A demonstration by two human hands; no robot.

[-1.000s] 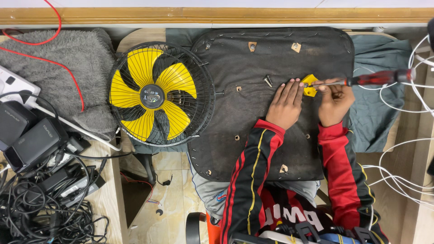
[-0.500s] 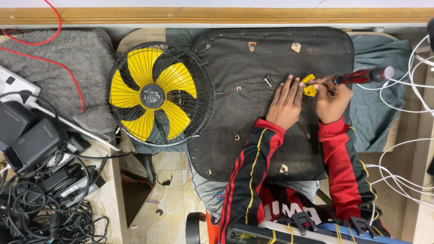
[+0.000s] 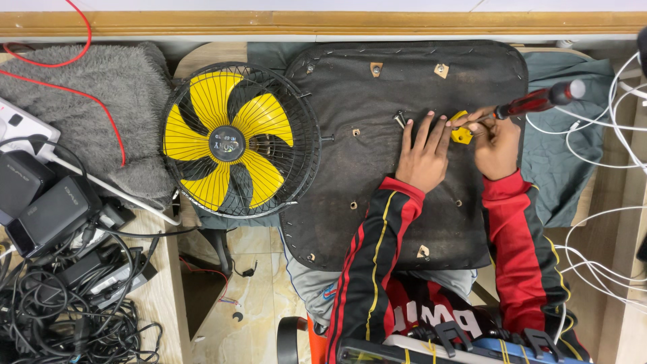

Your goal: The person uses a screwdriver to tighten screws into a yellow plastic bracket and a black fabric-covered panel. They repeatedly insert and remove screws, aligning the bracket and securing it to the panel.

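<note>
Yellow bracket (image 3: 461, 134) lies between spread left fingers (image 3: 426, 132) and right fingers (image 3: 480, 121) gripping red screwdriver (image 3: 539, 101).

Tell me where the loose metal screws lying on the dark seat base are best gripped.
Probably by the heads, pinched from above: the loose metal screws lie flat on the dark fabric-covered seat base, just left of the left hand, with bare fabric around them. The right hand holds the red-handled screwdriver.

A wooden table (image 3: 606, 222) holds a fan (image 3: 239, 140), a black seat board (image 3: 397, 148), a grey rug (image 3: 101, 108) and cables (image 3: 60, 317).
</note>
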